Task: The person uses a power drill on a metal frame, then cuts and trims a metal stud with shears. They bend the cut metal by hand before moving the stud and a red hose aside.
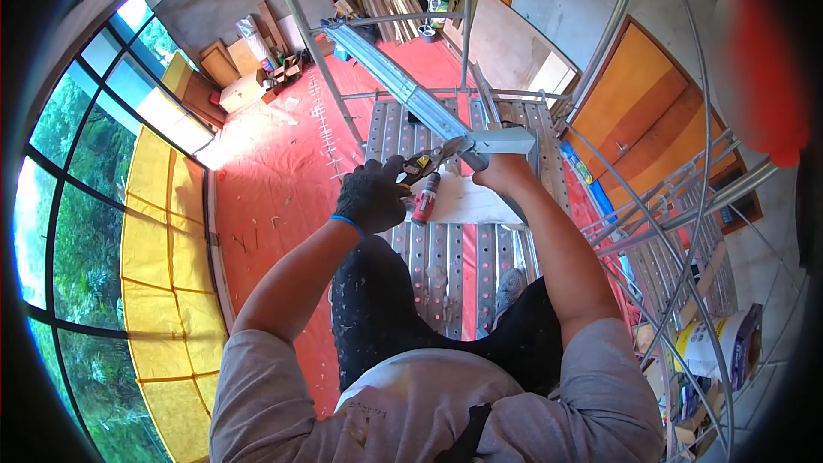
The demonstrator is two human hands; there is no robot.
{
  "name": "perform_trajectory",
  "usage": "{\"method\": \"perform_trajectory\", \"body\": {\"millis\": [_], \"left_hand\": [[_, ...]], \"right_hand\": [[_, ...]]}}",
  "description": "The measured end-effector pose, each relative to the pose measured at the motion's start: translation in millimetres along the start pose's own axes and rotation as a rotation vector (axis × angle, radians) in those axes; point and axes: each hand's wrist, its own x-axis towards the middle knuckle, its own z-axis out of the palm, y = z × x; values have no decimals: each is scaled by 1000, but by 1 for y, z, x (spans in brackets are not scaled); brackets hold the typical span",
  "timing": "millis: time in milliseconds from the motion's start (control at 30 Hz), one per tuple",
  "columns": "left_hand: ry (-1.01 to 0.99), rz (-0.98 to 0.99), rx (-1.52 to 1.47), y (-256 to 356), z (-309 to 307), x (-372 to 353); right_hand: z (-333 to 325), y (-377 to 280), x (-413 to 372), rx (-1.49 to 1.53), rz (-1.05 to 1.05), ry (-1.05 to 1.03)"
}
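My left hand (373,197), in a dark glove, is closed round the handles of a pair of tin snips (420,165). The jaws reach the edge of a long galvanized metal channel (394,81), close to its near end. That channel slants away to the far left, and a short end piece (501,139) is angled off to the right. Bare and wrapped round this near end, my right hand (504,177) steadies the channel. Below the snips lies a red and black cylindrical tool (425,199), beside a white sheet (467,202).
I am on a perforated metal scaffold platform (437,270), with scaffold poles (313,43) around it. Red sheeting (270,240) covers the floor. Timber strips (387,0) lean at the back wall. Cross braces (677,291) and a bag (720,343) are at right.
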Motion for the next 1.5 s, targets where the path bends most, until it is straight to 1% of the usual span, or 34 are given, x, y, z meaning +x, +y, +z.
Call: {"method": "perform_trajectory", "body": {"millis": [100, 200, 300, 400, 500, 600, 633, 700, 733, 833, 900, 967, 1000, 1100, 1133, 1200, 1300, 1400, 1500], "left_hand": [[92, 68, 7, -3, 4, -1], [-46, -22, -6, 5, -5, 1], [-93, 16, -70, -4, 10, 9], [-99, -3, -203, -2, 22, 11], [-143, 14, -291, 4, 20, 15], [-3, 8, -284, 1, 23, 21], [9, 55, -261, -3, 21, 23], [96, 48, -80, 3, 13, 20], [138, 44, 11, 7, 6, 17], [179, 103, 156, 6, -10, 19], [261, 172, 261, -3, -16, 24], [326, 253, 381, -13, -26, 31], [337, 280, 383, -17, -34, 34], [467, 426, 471, -22, -64, 43], [569, 501, 489, -20, -72, 47], [568, 598, 523, -19, -92, 53], [544, 665, 592, -17, -107, 52], [479, 679, 650, -14, -120, 51], [458, 662, 679, -12, -128, 49]], "right_hand": [[-4, 1, -1, 44, -52, 15], [-2, -1, 0, 10, -55, 45], [-1, -1, -2, -48, -79, 150], [-7, 1, 1, -5, 29, 50], [-5, 10, 6, 33, 77, 21], [-4, 16, 5, 63, 91, 48], [-4, 20, 7, 91, 105, 27], [-3, 31, 15, 151, 131, -19], [-1, 38, 18, 155, 97, 2], [-3, 48, 22, 167, 28, 45], [-12, 45, 20, 183, 12, 34], [-23, 37, 14, 233, -57, 69], [-29, 32, 10, 256, -90, 88], [-42, 17, 1, 347, -118, 83], [-46, 9, -4, 360, -152, 63], [-53, -5, -11, 386, -224, 27], [-43, 6, -4, 364, -226, -48], [-39, 13, 1, 359, -210, -127], [-32, 22, 5, 324, -244, -113]]}}
